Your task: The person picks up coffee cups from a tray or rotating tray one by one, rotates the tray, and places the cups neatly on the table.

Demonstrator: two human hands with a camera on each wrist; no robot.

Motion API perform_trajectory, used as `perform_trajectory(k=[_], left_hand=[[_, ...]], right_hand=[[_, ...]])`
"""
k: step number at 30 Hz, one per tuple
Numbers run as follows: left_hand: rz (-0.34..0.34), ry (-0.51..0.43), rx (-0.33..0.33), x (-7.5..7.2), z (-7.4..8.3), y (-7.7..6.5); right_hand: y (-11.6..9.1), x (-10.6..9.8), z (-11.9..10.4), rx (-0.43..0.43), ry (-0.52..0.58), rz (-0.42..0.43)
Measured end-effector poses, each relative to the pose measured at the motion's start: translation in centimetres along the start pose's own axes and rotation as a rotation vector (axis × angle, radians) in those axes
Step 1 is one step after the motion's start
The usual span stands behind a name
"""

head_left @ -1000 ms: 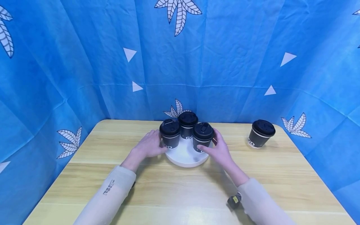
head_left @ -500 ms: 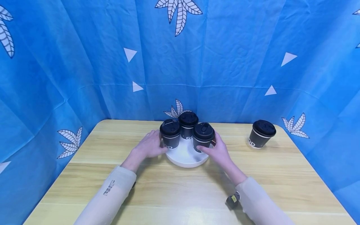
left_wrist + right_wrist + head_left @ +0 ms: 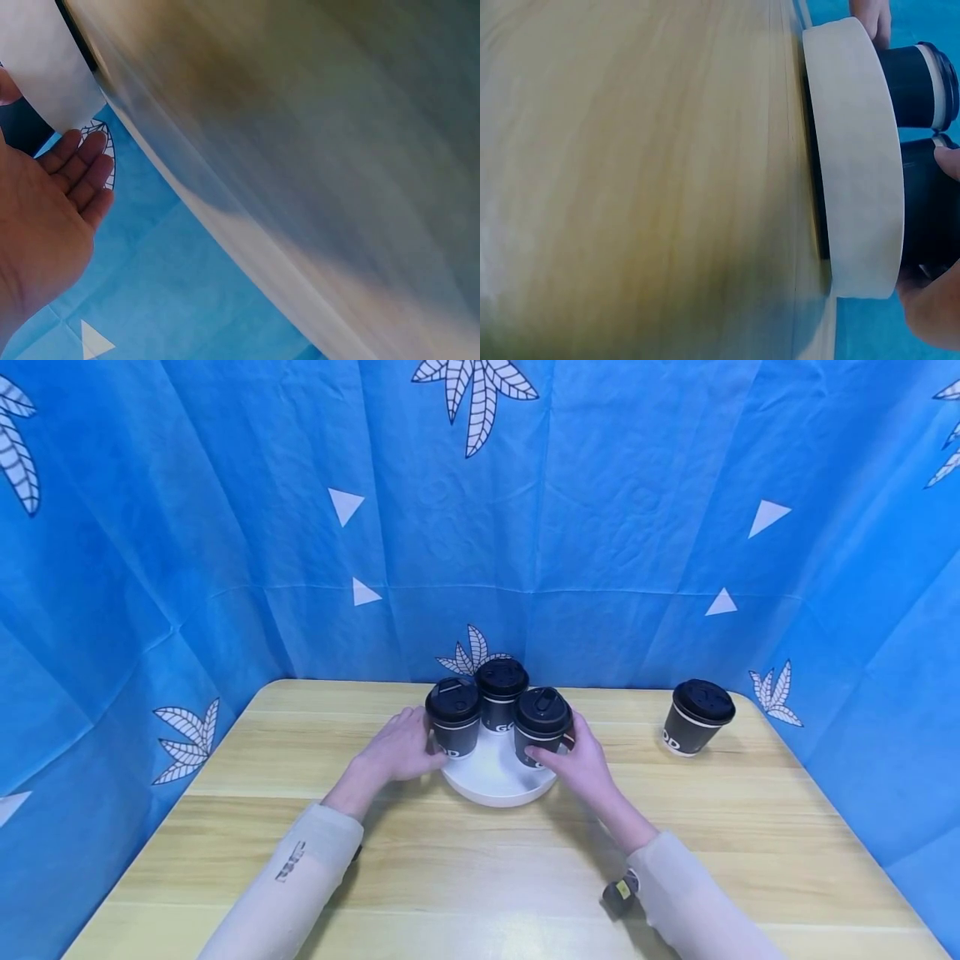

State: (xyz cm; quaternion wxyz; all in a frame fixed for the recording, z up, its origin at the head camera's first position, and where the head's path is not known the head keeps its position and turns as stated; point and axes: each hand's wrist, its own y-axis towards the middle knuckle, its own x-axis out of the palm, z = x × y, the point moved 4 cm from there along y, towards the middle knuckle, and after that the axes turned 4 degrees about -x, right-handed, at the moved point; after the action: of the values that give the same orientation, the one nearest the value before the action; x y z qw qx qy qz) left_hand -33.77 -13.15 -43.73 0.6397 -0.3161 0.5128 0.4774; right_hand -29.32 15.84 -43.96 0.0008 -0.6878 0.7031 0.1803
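Three black paper cups with black lids stand upright on a white round stand (image 3: 498, 781) near the table's far edge. My left hand (image 3: 399, 745) is around the left paper cup (image 3: 455, 735), its thumb low at the cup's front by the stand's rim. Its palm and loosely bent fingers (image 3: 79, 169) show in the left wrist view. On the right, my right hand (image 3: 581, 760) grips another paper cup (image 3: 542, 714), thumb across its front and fingers behind. The third paper cup (image 3: 500, 693) sits behind these two, untouched. In the right wrist view the stand (image 3: 859, 161) appears edge-on.
A fourth lidded paper cup (image 3: 696, 717) stands apart at the table's far right. Pale wood (image 3: 480, 877) makes up the tabletop. A blue printed cloth (image 3: 480, 527) hangs behind and at both sides. Beneath the right sleeve is a small dark device (image 3: 621, 895).
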Motion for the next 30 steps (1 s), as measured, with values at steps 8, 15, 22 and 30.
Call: perform_trajectory(k=[8,15,22,30], left_hand=[[0.0,-0.006,-0.001,-0.05,0.08,0.0],[0.006,-0.008,0.008,-0.12,0.1,-0.06],[0.007,0.004,0.01,-0.24,0.25,-0.18],[0.019,0.004,0.013,-0.15,0.17,-0.14]], right_hand=[[-0.08,-0.11,0.15,-0.021,-0.009,0.002],[-0.12,-0.24,0.0,-0.012,-0.022,0.002],[-0.23,-0.39,-0.14,-0.021,-0.024,0.009],[-0.48,-0.54,-0.6,-0.041,-0.015,0.02]])
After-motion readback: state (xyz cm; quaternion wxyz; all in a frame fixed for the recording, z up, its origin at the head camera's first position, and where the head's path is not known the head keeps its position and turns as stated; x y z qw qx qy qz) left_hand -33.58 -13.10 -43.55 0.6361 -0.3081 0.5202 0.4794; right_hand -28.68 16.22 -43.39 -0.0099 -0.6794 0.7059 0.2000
